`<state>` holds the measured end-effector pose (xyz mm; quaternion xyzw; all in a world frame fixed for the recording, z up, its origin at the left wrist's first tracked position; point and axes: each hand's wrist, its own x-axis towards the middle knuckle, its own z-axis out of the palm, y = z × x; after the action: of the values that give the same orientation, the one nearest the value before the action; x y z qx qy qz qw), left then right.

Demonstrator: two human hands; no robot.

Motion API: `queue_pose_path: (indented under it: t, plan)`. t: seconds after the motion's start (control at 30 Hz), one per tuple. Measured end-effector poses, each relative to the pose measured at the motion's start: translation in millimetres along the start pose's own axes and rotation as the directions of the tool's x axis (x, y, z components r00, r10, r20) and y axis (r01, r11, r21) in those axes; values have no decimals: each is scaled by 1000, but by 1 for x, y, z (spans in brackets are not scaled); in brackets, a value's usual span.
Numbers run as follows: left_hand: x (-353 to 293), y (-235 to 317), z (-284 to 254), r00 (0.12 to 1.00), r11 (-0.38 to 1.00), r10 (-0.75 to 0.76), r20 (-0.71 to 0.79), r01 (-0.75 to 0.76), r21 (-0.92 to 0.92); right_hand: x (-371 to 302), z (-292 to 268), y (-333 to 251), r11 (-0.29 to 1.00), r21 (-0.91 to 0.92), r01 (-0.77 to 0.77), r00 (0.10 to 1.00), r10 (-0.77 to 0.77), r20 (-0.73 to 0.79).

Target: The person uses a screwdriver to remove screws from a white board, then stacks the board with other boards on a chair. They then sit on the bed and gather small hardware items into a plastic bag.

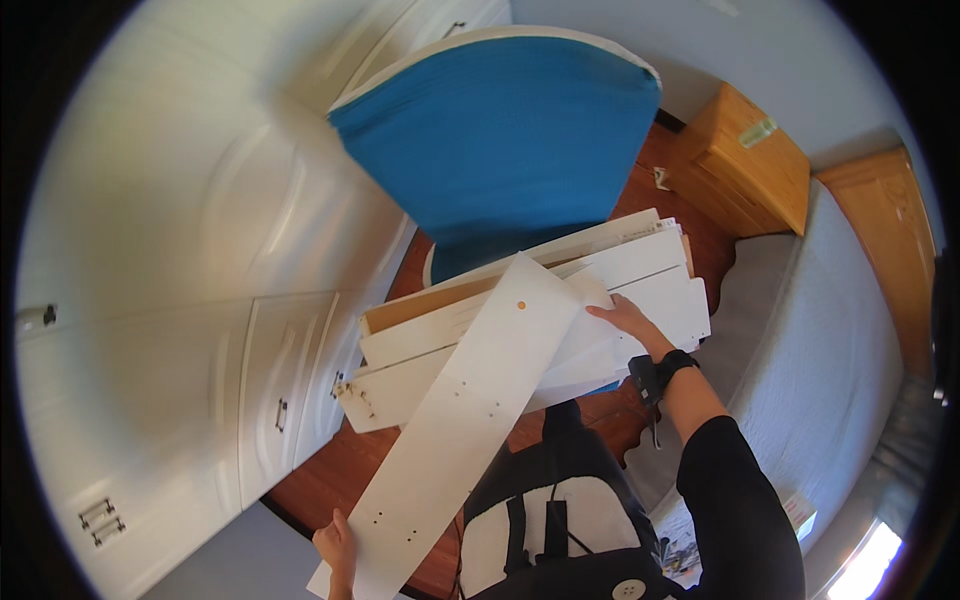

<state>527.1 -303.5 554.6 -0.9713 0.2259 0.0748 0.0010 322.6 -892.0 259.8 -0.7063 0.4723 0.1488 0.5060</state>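
While the left hand [338,548] clasps a long, smooth, drilled white board [455,425] slanting across stacked flat panels [655,290], the right hand [627,317] rests half-curled against them. Its grip cannot be told.

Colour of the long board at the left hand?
Long board: white, with small dark spots; best in the head view.

White cabinets [170,350], blue-backed chair [500,130], wooden nightstand [725,165], pale mattress [815,340] beside wooden headboard [880,205], reddish-brown floor [325,475]
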Motion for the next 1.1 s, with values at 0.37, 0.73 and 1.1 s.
queue_pose_path:
  t: [0.37, 0.73, 1.1]
  plan:
    - [29, 61, 44, 940, 937, 337, -59, -341, -78, -159, 19, 41, -145, 843, -517, 838, 114, 533]
    - [130, 159, 223, 738, 714, 675, -5, -654, -251, -228, 53, 147, -208, 958, -195, 760, 586, 282]
    - [123, 150, 250, 776, 859, 511, 369, -471, -200, -219, 89, 159, -180, 980, -86, 764, 620, 181]
